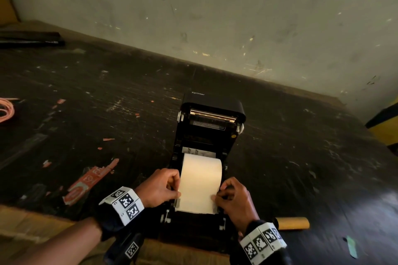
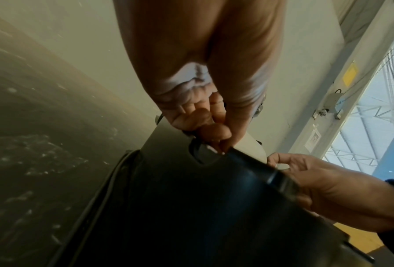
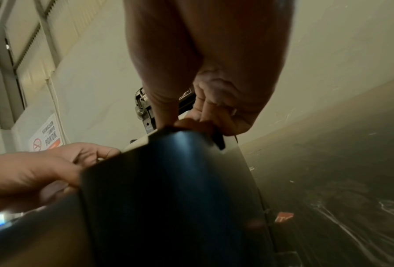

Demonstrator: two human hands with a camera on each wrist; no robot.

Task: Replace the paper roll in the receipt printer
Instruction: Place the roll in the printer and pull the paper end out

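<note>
I have the receipt printer (image 1: 206, 157) straight ahead of both hands with its lid tipped back, I judge so the paper can be drawn out over the front edge. The new paper roll (image 1: 201, 180) sits in the bay between my hands, its loose sheet pulled toward me. My left hand (image 1: 160, 186) pinches the sheet's left edge, my right hand (image 1: 233, 197) its right, fingers curled, wrists low. The cardboard core (image 1: 293, 223) lies just right of my right wrist.
</note>
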